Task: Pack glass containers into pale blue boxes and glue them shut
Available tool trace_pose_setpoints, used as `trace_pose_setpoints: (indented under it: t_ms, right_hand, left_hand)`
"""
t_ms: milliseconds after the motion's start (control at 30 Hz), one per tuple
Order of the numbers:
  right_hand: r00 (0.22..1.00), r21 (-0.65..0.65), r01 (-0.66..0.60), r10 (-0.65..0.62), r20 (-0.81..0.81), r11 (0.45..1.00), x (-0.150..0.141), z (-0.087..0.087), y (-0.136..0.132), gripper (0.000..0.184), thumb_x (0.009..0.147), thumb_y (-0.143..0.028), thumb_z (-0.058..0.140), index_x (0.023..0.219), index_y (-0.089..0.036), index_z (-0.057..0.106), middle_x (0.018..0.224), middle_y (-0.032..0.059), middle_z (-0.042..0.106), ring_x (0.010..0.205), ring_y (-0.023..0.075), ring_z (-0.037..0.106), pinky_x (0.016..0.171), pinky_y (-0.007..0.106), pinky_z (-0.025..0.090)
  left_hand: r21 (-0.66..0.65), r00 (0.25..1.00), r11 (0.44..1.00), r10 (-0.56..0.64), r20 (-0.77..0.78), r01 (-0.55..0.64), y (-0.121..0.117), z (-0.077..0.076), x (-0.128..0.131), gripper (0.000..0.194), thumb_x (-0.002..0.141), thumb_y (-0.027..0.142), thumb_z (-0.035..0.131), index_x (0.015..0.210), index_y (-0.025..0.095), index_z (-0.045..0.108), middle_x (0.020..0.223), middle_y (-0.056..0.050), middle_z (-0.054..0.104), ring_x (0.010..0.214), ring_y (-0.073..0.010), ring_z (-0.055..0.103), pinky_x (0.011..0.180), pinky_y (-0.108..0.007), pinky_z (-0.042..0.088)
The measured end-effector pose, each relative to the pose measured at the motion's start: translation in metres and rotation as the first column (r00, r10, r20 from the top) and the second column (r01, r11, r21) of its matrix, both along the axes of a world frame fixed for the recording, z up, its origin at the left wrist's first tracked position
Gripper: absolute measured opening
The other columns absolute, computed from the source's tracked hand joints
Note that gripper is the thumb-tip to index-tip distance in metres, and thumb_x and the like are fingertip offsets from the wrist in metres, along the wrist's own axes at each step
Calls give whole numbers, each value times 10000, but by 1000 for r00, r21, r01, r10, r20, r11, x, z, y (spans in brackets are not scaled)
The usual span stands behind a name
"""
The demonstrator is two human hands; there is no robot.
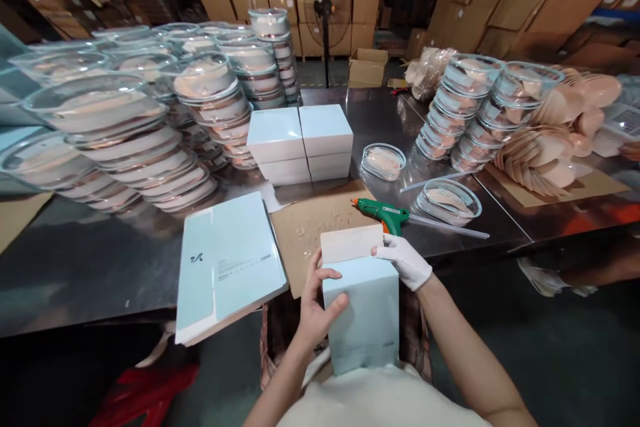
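Observation:
A light-blue carton (365,313) rests upright in my lap, its pale end flap (351,244) raised at the far end. My bare left hand (320,300) grips the carton's left side, with the thumb over the blue face. On the other side my right hand (406,263), in a white glove with bare fingertips, pinches the flap's right edge. Just beyond the flap, a green glue gun (385,211) with an orange trigger lies on the table. A clear glue stick (450,227) extends from its back. Flat blue cartons (227,260) lie stacked to the left.
Finished white-and-blue boxes (300,140) stand beyond a cardboard sheet (310,227). Tall stacks of clear round containers (135,140) fill the left; more stacks (457,107) stand right, near beige fan-shaped pieces (540,157). A fan (325,7) and cartons are behind. Another person's hand (631,151) shows far right.

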State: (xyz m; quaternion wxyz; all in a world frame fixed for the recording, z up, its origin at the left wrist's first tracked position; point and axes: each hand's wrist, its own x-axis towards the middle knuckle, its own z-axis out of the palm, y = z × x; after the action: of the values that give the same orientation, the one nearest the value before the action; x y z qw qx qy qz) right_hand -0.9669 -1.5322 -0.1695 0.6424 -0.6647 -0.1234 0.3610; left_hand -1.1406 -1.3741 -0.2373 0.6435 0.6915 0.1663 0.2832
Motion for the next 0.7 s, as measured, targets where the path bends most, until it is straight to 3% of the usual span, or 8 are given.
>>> trace_pose_setpoints:
  t_ms: [67,133,200,367,467,533,600,700]
  right_hand:
    - [998,117,-37,32,51,992,-2,-8,-3,620,721,-705,867,1007,-162,778,1004,91,795,894,243,730,829,351,580]
    - [964,226,-190,138,228,955,-1,-12,-14,822,776,-936,663,1079,-179,768,1192,139,764,1069,290,722,944,411,578]
    - [875,228,-366,250,416,902,1,-13,-25,885,750,-986,625,1159,-210,743,1331,153,706,1214,313,680,1046,450,544]
    - [634,28,-502,346,692,864,7,-9,-34,426,931,-497,819,1288,-285,725,1303,106,682,1229,252,674,1097,459,523]
    - [606,55,-534,336,721,844,6,-9,-31,277,958,-377,806,1222,-301,768,1260,88,699,1233,237,697,1072,444,559]
    - [622,57,-528,340,705,847,1,-12,-31,218,976,-371,787,1182,-302,780,1290,90,709,1256,231,696,1087,447,559]
    - [680,43,-460,320,660,887,-6,-17,-39,404,924,-485,833,1279,-310,750,1465,121,649,1350,266,652,1129,475,540]
    - [844,70,-62,15,537,996,-5,-27,-68,724,856,-718,796,1426,-299,643,1566,164,581,1347,324,660,1069,507,585]
  left_hand:
    - [-123,999,992,14,30,-10,-2,-2,4,610,797,759,794,1091,253,621,1261,-153,691,1255,-360,685,976,-447,572]
    - [-270,994,963,7,105,22,-2,-4,6,680,810,704,825,1238,318,464,1239,-99,686,1144,-300,732,912,-414,593]
    - [-334,983,940,-1,181,62,-1,-4,7,748,811,625,874,1294,369,363,1194,-40,677,1112,-254,725,918,-394,585]
    - [-136,989,984,-97,107,111,8,3,3,456,830,604,869,1061,250,699,1163,-70,641,1139,-247,644,993,-378,504]
    - [-113,980,975,-187,62,193,12,9,0,409,841,620,851,904,222,779,1164,-93,630,1201,-286,620,1043,-412,476]
    - [-146,973,962,-224,47,229,14,13,-2,403,845,621,844,920,228,799,1194,-103,640,1220,-301,626,1047,-426,481]
    - [-170,982,967,-189,24,190,18,17,-6,387,852,612,839,921,234,797,1234,-101,673,1232,-300,639,1081,-435,467]
    - [-246,988,957,154,-12,-152,33,23,-17,353,847,572,853,952,245,769,1313,-69,720,1268,-278,645,1160,-434,425]
